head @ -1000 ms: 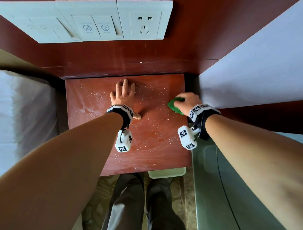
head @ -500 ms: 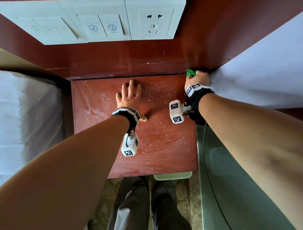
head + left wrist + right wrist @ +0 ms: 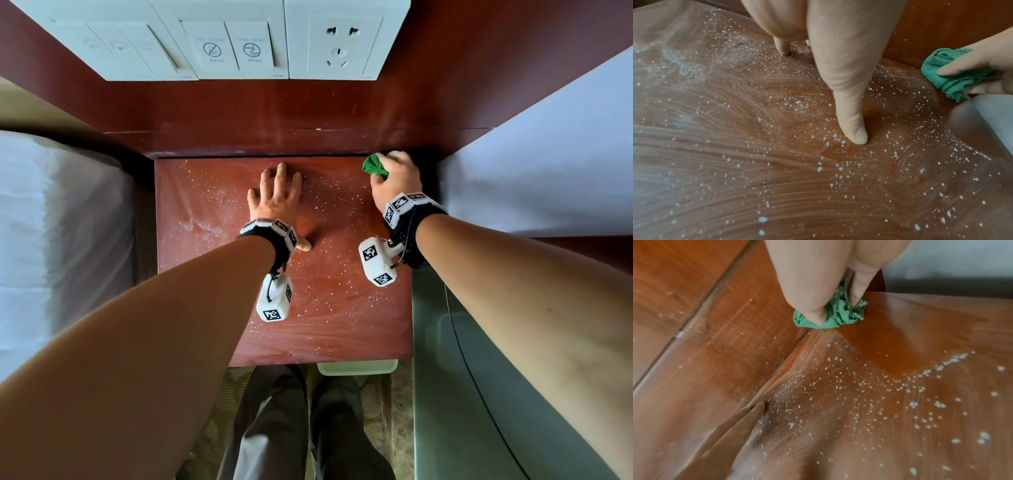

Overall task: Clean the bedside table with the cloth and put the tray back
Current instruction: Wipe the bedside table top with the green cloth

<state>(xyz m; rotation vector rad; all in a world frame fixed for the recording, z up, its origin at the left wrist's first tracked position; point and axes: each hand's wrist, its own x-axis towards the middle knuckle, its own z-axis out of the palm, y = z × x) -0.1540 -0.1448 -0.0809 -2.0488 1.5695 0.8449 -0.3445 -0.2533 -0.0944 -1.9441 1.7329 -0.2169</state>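
Observation:
The reddish-brown bedside table [image 3: 335, 322] is speckled with white crumbs and powder smears. My right hand [image 3: 394, 178] grips a crumpled green cloth [image 3: 374, 167] and presses it on the tabletop at the far right corner, against the back panel; the cloth [image 3: 836, 316] bunches under the fingers, and a wiped streak trails behind it. The cloth [image 3: 953, 76] also shows at the right of the left wrist view. My left hand [image 3: 279, 192] lies flat on the middle of the table, fingers straight, thumb [image 3: 853, 123] pressed down. A pale tray edge [image 3: 356, 367] peeks out below the table's front edge.
A white bed [image 3: 58, 233] lies to the left and white bedding [image 3: 548, 154] to the right. A grey-green glass-like surface [image 3: 479, 394] adjoins the table at the right. Wall switches and a socket [image 3: 337, 42] sit above the wooden back panel. My legs [image 3: 291, 428] stand in front.
My right hand carried the cloth from the table's right middle to the far right corner, then drew it slightly back off the panel. The left hand stayed flat in place.

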